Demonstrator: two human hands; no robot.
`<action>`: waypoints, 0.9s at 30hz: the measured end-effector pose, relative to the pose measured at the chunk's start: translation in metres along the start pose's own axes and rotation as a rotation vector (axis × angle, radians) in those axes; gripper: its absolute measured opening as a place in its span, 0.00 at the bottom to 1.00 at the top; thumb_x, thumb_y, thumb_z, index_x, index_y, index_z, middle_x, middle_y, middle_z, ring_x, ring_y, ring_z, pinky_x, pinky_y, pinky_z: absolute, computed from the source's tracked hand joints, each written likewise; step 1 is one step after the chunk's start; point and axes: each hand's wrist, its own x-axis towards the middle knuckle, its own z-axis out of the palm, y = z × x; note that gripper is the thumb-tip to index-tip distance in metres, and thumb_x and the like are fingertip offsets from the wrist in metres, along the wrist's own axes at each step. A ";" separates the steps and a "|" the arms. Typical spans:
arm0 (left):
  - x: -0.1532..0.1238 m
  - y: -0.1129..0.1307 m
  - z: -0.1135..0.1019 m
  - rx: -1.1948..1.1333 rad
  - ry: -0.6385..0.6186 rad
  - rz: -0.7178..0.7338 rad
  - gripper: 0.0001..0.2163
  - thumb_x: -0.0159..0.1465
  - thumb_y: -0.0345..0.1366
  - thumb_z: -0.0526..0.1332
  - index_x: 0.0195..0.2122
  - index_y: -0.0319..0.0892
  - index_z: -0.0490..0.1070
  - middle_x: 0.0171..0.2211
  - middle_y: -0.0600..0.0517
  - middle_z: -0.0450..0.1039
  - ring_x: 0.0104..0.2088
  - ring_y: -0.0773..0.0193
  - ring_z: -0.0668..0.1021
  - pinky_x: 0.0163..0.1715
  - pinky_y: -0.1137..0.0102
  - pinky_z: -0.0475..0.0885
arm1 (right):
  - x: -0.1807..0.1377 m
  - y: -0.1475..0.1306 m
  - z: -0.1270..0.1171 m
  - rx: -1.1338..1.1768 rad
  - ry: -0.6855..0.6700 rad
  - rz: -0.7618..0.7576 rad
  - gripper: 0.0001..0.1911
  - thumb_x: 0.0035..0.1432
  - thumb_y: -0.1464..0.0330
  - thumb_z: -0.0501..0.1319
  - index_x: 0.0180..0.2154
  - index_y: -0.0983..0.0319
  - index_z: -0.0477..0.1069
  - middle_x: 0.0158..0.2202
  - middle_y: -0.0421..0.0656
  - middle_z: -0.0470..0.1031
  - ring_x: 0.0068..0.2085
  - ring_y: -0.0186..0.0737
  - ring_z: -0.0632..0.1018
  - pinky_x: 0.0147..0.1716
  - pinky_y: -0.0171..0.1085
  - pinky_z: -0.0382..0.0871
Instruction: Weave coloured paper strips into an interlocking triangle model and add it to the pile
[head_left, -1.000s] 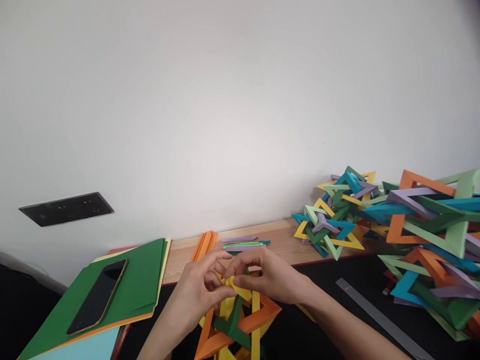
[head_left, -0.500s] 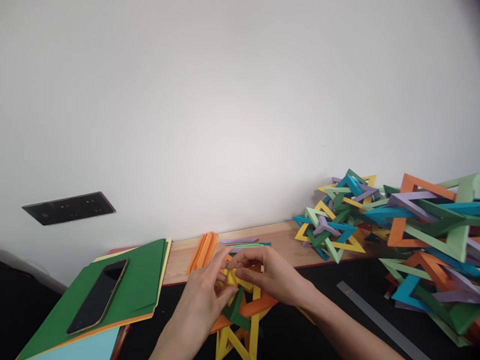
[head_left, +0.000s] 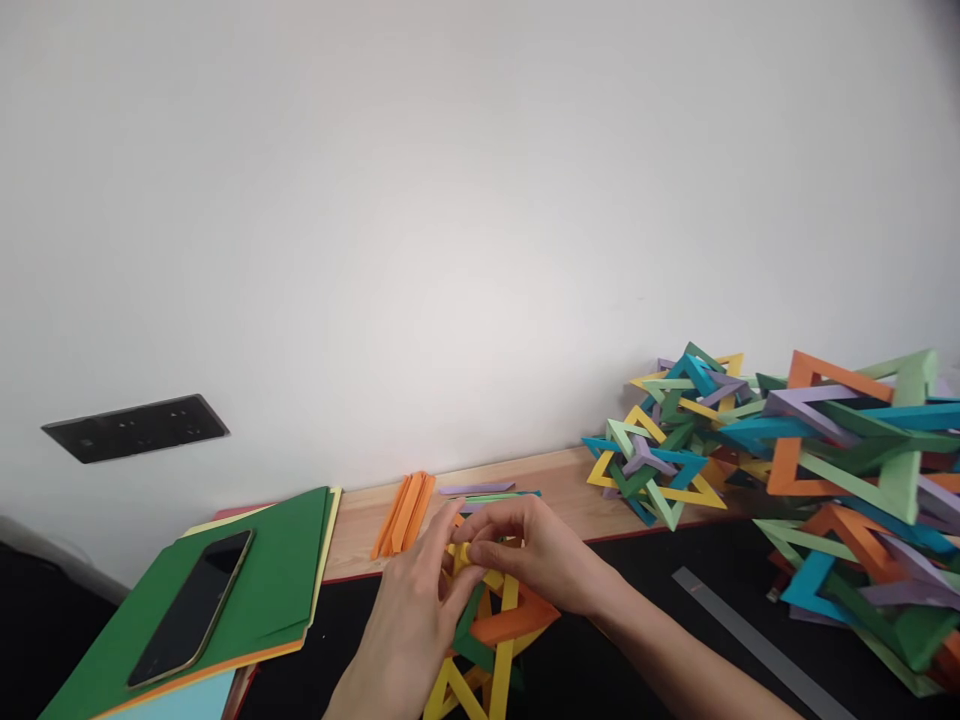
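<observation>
Between my two hands is an origami model (head_left: 510, 628) of interlocked yellow, orange and green folded paper strips. My left hand (head_left: 412, 600) grips the yellow strip at its top from the left, thumb and fingers pinched together. From the right, my right hand (head_left: 529, 550) pinches the same yellow part, thumb and forefinger closed on it. The fingertips of both hands nearly meet there and hide the joint. Below the hands, the model's yellow and orange points reach down over the black mat (head_left: 600, 660).
Orange folded strips (head_left: 403, 515) and purple and green strips (head_left: 480, 490) lie behind my hands. Finished multicoloured paper models (head_left: 847, 430) crowd the right, near a grey ruler (head_left: 757, 640). A phone (head_left: 193, 605) rests on green paper sheets (head_left: 289, 570) at left. A socket (head_left: 139, 428) is on the wall.
The model has tilted a little, its orange strip now showing more at the right. My left hand has shifted slightly right, and both hands stay pinched at the yellow part.
</observation>
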 end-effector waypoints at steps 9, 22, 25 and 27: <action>0.003 0.010 -0.005 -0.050 -0.032 -0.106 0.24 0.59 0.39 0.58 0.58 0.47 0.62 0.37 0.49 0.81 0.28 0.56 0.78 0.32 0.64 0.70 | -0.002 -0.005 -0.006 -0.117 -0.047 -0.003 0.10 0.53 0.71 0.59 0.37 0.62 0.77 0.31 0.42 0.78 0.33 0.39 0.76 0.36 0.36 0.69; 0.008 0.013 -0.011 -0.244 0.013 -0.131 0.17 0.54 0.33 0.61 0.46 0.46 0.70 0.36 0.52 0.80 0.30 0.58 0.80 0.33 0.65 0.73 | -0.004 -0.011 -0.004 -0.245 0.044 -0.097 0.10 0.53 0.74 0.57 0.32 0.62 0.78 0.33 0.41 0.78 0.36 0.39 0.76 0.35 0.34 0.66; 0.009 0.011 -0.011 -0.261 0.084 -0.137 0.12 0.54 0.34 0.61 0.41 0.45 0.72 0.34 0.51 0.79 0.29 0.58 0.80 0.30 0.66 0.74 | -0.004 -0.011 0.001 -0.258 0.111 -0.104 0.09 0.53 0.73 0.57 0.31 0.62 0.77 0.32 0.40 0.78 0.35 0.38 0.75 0.36 0.34 0.66; 0.010 0.010 -0.012 -0.271 0.108 -0.139 0.10 0.53 0.34 0.62 0.37 0.45 0.72 0.29 0.53 0.77 0.29 0.58 0.79 0.30 0.66 0.74 | -0.004 -0.010 0.003 -0.267 0.136 -0.083 0.09 0.53 0.72 0.58 0.33 0.61 0.77 0.30 0.40 0.77 0.33 0.38 0.75 0.35 0.34 0.65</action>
